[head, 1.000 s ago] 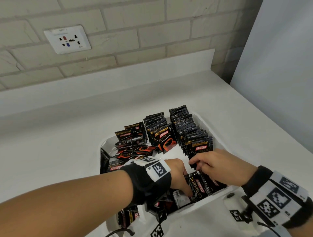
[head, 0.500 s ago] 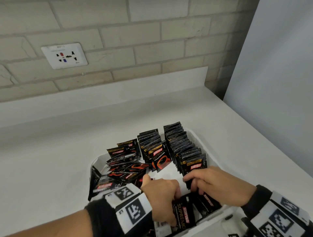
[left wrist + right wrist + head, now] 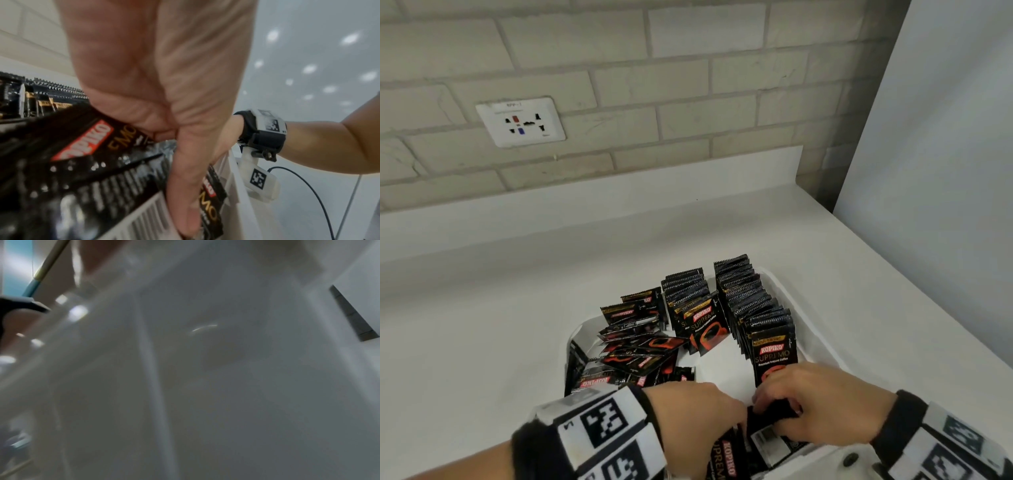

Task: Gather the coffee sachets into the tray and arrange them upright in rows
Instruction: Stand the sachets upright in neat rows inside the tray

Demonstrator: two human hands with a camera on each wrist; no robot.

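A white tray (image 3: 722, 373) on the counter holds black Kopiko coffee sachets. Two upright rows stand in it, a long right row (image 3: 753, 308) and a shorter middle row (image 3: 688, 294). A loose pile (image 3: 640, 346) lies flat on its left side. At the tray's near end, my left hand (image 3: 698, 407) and right hand (image 3: 808, 404) meet over more loose sachets (image 3: 770, 411). The left thumb and fingers pinch a sachet (image 3: 82, 142) beside the tray wall (image 3: 234, 178). The right hand's fingers curl over a dark bunch just in front of the right row. The right wrist view is a white blur.
The white counter (image 3: 482, 325) runs left and behind the tray to a low backsplash and a brick wall with a socket (image 3: 520, 121). A tall white panel (image 3: 945, 171) bounds the right side. A thin black cable (image 3: 308, 186) hangs by the right wrist.
The view has tilted up, so the tray sits lower in frame. My two hands have drawn together at the tray's near end, the right hand dropping from the right row's front sachet onto the bunch.
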